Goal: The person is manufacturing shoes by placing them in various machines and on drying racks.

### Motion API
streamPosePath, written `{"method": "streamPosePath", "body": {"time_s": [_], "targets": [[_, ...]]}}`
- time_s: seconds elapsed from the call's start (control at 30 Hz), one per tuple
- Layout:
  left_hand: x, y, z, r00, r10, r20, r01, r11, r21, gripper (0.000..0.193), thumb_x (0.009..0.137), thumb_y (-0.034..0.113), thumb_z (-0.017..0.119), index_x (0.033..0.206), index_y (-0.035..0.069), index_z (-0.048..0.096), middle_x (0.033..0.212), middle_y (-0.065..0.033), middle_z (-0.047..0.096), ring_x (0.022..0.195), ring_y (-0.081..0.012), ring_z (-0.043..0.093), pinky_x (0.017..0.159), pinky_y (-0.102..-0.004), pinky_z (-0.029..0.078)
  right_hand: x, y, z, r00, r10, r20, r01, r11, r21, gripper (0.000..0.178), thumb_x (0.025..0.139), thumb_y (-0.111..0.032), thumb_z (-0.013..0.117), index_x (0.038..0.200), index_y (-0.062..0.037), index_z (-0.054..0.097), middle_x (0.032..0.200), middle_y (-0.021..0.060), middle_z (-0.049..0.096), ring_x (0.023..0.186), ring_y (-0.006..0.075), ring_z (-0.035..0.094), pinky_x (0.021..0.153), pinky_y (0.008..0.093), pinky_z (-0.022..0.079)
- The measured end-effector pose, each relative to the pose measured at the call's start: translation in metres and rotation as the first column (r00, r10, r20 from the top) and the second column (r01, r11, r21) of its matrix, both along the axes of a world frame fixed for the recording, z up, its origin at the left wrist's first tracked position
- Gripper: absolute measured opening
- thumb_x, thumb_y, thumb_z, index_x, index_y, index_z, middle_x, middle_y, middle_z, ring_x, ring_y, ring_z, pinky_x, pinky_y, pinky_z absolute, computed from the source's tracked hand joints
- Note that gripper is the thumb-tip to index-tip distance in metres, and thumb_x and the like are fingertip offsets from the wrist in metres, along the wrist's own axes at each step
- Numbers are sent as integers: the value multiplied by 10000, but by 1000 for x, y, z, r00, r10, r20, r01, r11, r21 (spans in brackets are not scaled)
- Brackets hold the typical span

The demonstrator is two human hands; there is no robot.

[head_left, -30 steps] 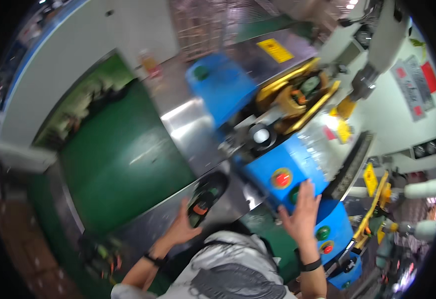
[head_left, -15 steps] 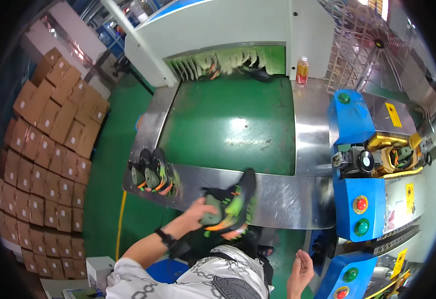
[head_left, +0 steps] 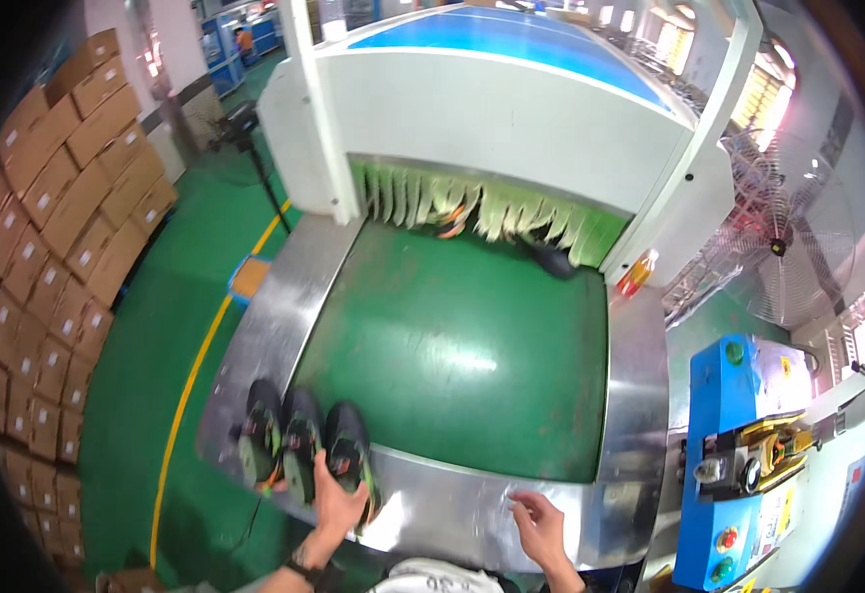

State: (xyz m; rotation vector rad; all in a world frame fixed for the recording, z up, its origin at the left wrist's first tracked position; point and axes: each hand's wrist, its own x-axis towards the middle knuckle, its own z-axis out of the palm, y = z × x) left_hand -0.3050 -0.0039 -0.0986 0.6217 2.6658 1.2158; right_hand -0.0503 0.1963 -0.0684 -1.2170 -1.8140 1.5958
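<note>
Three dark athletic shoes with green and orange parts stand side by side at the left end of the metal ledge: a left shoe (head_left: 261,435), a middle shoe (head_left: 301,445) and a right shoe (head_left: 347,445). My left hand (head_left: 335,506) is closed around the heel end of the right shoe, its fingers reaching in beside the middle one. Over the near metal ledge (head_left: 432,494), my right hand (head_left: 541,529) hovers with loosely bent fingers and nothing visible in them.
Beyond the ledge lies a green conveyor belt (head_left: 452,336), leading to a machine opening hung with pale strips (head_left: 412,198). Two shoes sit under the strips. A drink bottle (head_left: 637,274) stands at the right; blue machines (head_left: 719,445) are beyond. Stacked cartons (head_left: 57,208) fill the left.
The shoe in my left hand has moved left, onto the ledge beside the two standing there. My right hand has come up over the ledge. The view has shifted.
</note>
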Motion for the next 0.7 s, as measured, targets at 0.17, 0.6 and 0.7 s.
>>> {"method": "streamPosePath", "body": {"time_s": [0.17,0.6,0.7], "targets": [[-135,131,45,940,-341,-19,342,937,67,737,785,148,679,1384,-79,316,1395,-284,373,1318,-441,345,1117,-477,274,-194,133,-30,943,244,225,-303,908,289,383,850,-270,661,1112,6,609,1023,185,680,915,315,665,820,381,524],[-302,255,-186,748,-609,-264,570,793,-214,543,835,264,597,1276,-34,488,1433,-217,400,1320,-390,389,1104,-508,288,-604,489,-41,415,85,906,-881,287,377,669,779,-634,650,921,19,690,960,231,677,886,348,661,789,417,526],[-309,276,-217,740,-608,-289,600,790,-126,491,813,222,599,1230,-28,526,1412,-211,431,1285,-390,432,1079,-515,321,-615,514,-103,635,2,772,-772,20,635,742,739,-685,649,915,35,685,941,239,678,872,367,663,795,421,532]]}}
